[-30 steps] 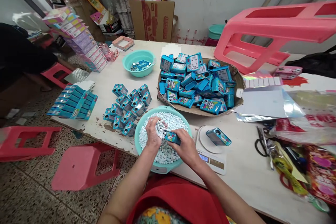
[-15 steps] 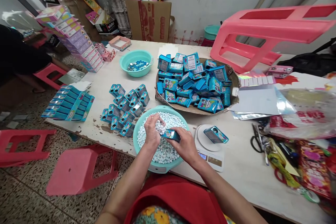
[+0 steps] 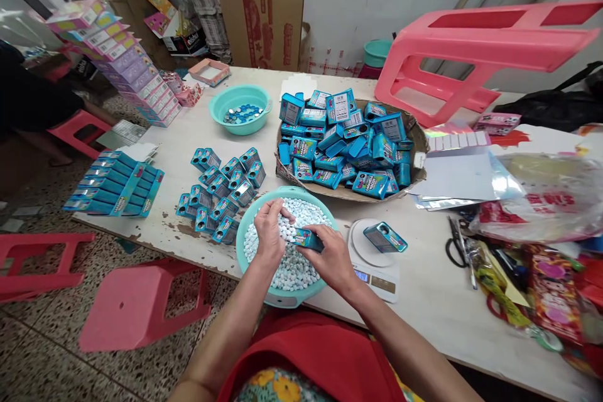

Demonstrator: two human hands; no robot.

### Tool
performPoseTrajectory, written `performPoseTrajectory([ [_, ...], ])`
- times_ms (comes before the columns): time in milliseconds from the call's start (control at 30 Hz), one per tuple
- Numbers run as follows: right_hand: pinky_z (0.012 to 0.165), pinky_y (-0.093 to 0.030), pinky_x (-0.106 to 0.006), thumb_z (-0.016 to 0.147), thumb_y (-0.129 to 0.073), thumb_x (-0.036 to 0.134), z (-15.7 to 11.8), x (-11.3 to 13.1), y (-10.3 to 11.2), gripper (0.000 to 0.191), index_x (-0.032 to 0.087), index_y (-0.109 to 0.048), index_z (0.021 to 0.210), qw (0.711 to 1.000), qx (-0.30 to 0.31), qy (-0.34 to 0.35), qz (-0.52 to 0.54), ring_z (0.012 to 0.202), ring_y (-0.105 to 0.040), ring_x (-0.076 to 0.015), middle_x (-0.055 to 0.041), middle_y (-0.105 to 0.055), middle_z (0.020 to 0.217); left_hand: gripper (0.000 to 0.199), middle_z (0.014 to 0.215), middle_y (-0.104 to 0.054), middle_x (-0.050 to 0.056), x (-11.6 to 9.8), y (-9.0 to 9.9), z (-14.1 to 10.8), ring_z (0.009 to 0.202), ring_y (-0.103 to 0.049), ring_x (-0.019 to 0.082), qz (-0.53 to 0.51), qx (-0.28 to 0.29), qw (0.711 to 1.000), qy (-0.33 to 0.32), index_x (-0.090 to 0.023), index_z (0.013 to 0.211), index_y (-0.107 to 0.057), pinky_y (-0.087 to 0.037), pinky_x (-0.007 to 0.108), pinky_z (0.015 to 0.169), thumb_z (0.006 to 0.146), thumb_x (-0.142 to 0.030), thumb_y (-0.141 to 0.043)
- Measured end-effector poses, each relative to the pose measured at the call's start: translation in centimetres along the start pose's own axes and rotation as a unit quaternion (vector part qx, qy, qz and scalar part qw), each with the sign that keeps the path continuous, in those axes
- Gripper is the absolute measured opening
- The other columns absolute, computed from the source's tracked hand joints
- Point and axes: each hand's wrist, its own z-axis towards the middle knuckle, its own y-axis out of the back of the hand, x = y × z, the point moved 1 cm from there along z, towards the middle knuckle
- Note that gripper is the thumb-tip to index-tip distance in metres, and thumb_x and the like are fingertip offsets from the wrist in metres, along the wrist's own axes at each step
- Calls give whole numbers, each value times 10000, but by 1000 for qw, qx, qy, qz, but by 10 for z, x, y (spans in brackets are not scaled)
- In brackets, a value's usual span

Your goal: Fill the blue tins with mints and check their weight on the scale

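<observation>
Over a turquoise basin point(image 3: 241, 250) full of small white and pale-blue candies point(image 3: 296, 273), my right hand point(image 3: 332, 257) grips a small blue candy tin point(image 3: 307, 239), tilted to the left. My left hand point(image 3: 271, 232) is cupped at the tin's left end, with its fingers curled round some of the candies. The tin's opening is hidden. Right of the basin, another blue tin point(image 3: 385, 237) leans on the round plate of a white kitchen scale point(image 3: 372, 257). A group of upright blue tins with round holes on top point(image 3: 223, 191) stands left of the basin.
A cardboard tray point(image 3: 325, 191) heaped with blue tins stands behind the basin. Another turquoise basin point(image 3: 240, 125) holds round blue and silver pieces. Packed blue display boxes point(image 3: 115, 185) lie at left. Scissors point(image 3: 456, 242) and plastic bags point(image 3: 541, 201) lie at right, near an overturned pink stool point(image 3: 471, 56).
Both hands stay over the basin with the tin and the candies, and their grip looks nearly the same. The whole view has shifted slightly.
</observation>
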Motion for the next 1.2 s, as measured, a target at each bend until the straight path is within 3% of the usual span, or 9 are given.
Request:
performPoseTrajectory([
  [533,804,-435,-352,720,-710,265,6,3,8,284,231,-607,983,999,1,-26,28,936,-605,-238,-37,-668,955,237,553,-513,-35,-3,-8,1,499,-534,103,16,15,999,-24,-159,695,-524,-429,231,547,736,-356,-650],
  [767,792,-444,-351,727,-698,283,9,3,9,272,234,-613,980,999,-7,-30,43,923,-606,-239,-41,-668,950,233,550,-516,-29,-7,-14,2,473,-514,97,23,30,999,-2,-156,745,-553,-410,216,502,742,-371,-643],
  [1200,824,-453,-353,719,-708,287,11,-1,5,280,226,-629,980,989,-54,-67,120,904,-602,-222,-31,-662,942,182,572,-526,-19,-5,-19,-2,525,-525,103,19,41,998,-34,-155,753,-590,-462,234,572,749,-329,-647],
])
